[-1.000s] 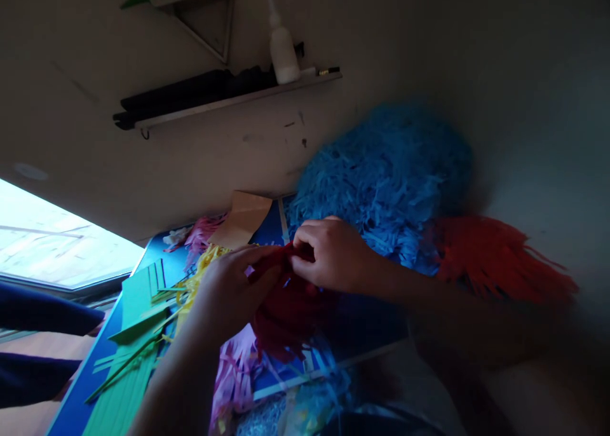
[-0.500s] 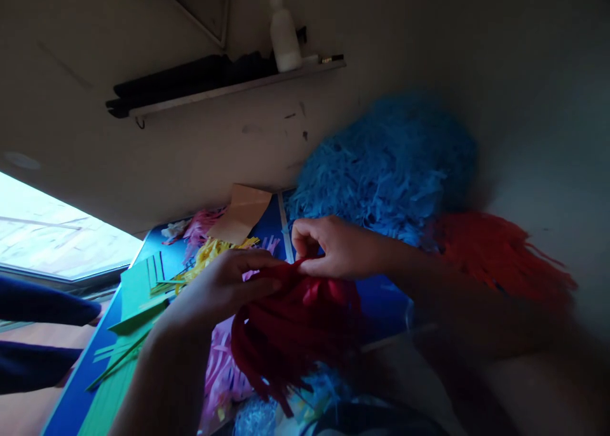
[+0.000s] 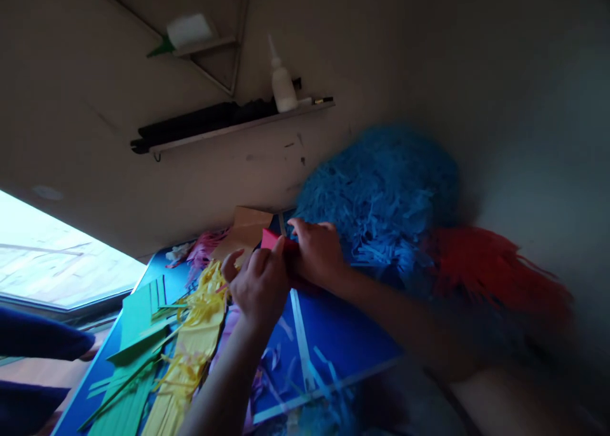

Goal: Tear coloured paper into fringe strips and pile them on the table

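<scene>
My left hand point(image 3: 257, 283) and my right hand point(image 3: 317, 252) meet over the blue table point(image 3: 343, 334), both closed on a folded piece of red paper point(image 3: 272, 239) held between them. Only its upper corner shows; the rest is hidden behind my fingers. A big blue fringed paper heap point(image 3: 381, 194) lies just right of my right hand, and red fringed paper point(image 3: 490, 271) lies further right. Yellow fringed strips point(image 3: 200, 321) lie under my left wrist.
Green cut paper strips point(image 3: 133, 347) lie at the table's left edge, pink fringe point(image 3: 204, 248) and a tan card point(image 3: 245, 229) at the back. A wall shelf point(image 3: 233, 121) carries a white glue bottle point(image 3: 282, 83). Another person's dark sleeve point(image 3: 38, 340) is at far left.
The loose bundle of red fringe that hung below my hands is gone from sight; my hands have moved up and back together, now pinching a compact red piece. The camera tilted.
</scene>
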The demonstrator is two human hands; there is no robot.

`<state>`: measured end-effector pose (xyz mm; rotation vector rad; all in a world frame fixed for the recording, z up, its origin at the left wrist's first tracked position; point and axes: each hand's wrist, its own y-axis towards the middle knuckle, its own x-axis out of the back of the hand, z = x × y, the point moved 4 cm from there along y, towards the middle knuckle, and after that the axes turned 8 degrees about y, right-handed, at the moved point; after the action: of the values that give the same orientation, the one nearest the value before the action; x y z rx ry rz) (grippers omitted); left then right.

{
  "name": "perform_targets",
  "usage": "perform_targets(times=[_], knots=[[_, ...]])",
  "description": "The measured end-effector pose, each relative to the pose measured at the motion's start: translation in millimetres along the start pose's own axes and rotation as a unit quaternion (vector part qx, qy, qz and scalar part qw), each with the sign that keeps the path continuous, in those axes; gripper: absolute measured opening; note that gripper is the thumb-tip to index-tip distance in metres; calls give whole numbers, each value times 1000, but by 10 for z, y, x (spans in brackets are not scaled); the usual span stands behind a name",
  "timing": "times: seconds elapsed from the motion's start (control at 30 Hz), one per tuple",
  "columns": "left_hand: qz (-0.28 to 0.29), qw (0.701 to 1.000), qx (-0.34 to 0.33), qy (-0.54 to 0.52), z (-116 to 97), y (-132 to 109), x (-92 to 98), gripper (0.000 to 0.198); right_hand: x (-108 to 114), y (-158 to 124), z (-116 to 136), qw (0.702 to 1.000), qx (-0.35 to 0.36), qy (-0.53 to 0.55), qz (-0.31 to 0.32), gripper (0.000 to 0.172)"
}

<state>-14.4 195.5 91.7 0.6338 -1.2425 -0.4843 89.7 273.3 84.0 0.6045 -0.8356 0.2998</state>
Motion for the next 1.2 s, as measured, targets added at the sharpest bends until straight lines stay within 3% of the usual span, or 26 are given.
perform_targets(times=[0.07,0.13,0.2,0.37,0.47,0.57,0.63,0.77,0.87,0.93,1.0,1.07,1.1,1.17,1.2], knots=[[-7,1000,14,19,30,28,-65,33,-98,31,-43,1000,-19,6,14,49],[15,1000,-4,23,75,64,-113,35,-111,96,-139,999,-14,-24,42,38],[48,999,-24,-2,140,102,-132,34,-8,202,-251,997,8,-64,53,30],[162,975,-6,-152,258,189,-147,31,323,420,-297,982,114,-122,89,33],[194,959,19,-207,274,212,-121,32,343,352,-258,970,133,-121,163,35],[256,928,2,-271,251,203,-82,30,336,220,-296,970,137,-112,168,31],[325,887,-18,-327,222,183,-55,27,303,150,-360,968,142,-83,188,23],[437,778,-16,-451,124,113,-37,19,205,97,-496,961,147,-17,236,17],[478,664,113,-564,44,-23,-159,18,207,68,-608,965,111,-23,237,24],[473,577,234,-623,7,-156,-297,23,268,-11,-632,964,103,19,246,45],[449,522,317,-652,-15,-273,-434,27,372,-139,-567,961,142,91,217,64],[427,513,349,-658,-23,-339,-530,30,463,-301,-439,958,202,152,138,55],[419,524,350,-654,-23,-351,-555,32,466,-392,-368,955,222,167,103,45],[407,578,327,-627,-17,-337,-559,34,354,-563,-252,966,200,150,71,30],[396,622,309,-601,-9,-316,-541,34,250,-645,-208,975,167,120,80,23]])
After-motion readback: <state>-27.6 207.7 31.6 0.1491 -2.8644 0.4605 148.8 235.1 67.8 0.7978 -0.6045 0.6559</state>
